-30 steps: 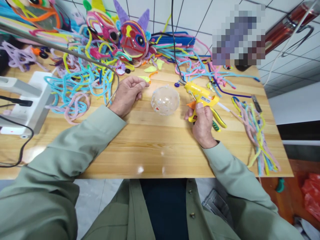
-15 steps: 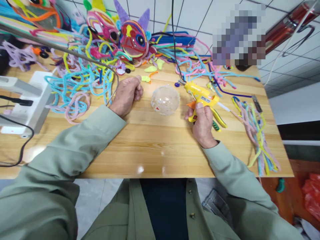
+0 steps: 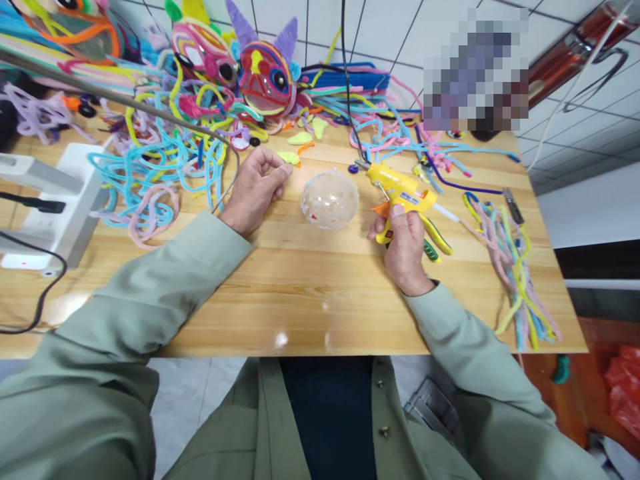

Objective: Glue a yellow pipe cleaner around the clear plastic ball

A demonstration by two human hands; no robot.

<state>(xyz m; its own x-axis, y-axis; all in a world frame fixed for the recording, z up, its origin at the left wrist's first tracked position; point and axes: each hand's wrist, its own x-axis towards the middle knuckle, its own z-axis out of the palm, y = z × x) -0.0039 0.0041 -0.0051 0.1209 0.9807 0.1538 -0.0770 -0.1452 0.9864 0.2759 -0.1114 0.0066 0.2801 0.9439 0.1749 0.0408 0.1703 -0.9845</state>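
My right hand [image 3: 406, 250] is closed around the handle of a yellow hot glue gun [image 3: 397, 187], whose nozzle points up and left. A white glue stick [image 3: 445, 212] sticks out of its rear. Left of the gun, a clear, dome-shaped plastic piece [image 3: 330, 199] with a small red spot rests on the table. My left hand [image 3: 257, 187] is beyond it to the left, thumb and index finger pinched together; whatever they may hold is hidden. Just past those fingertips lies a small yellow-green fuzzy piece [image 3: 289, 158].
Pliers with yellow-green handles [image 3: 437, 235] lie beside the gun. Loose pipe cleaners [image 3: 165, 160] and decorated masks [image 3: 267, 80] crowd the back left. A pipe-cleaner bundle [image 3: 517, 273] lies right. A white power strip [image 3: 75, 200] stands left; the gun's black cord [image 3: 346, 80] hangs behind.
The fingers of my left hand have shifted slightly to the right, with the thumb and index finger now extended into a pinch. My right hand and the glue gun have barely moved.
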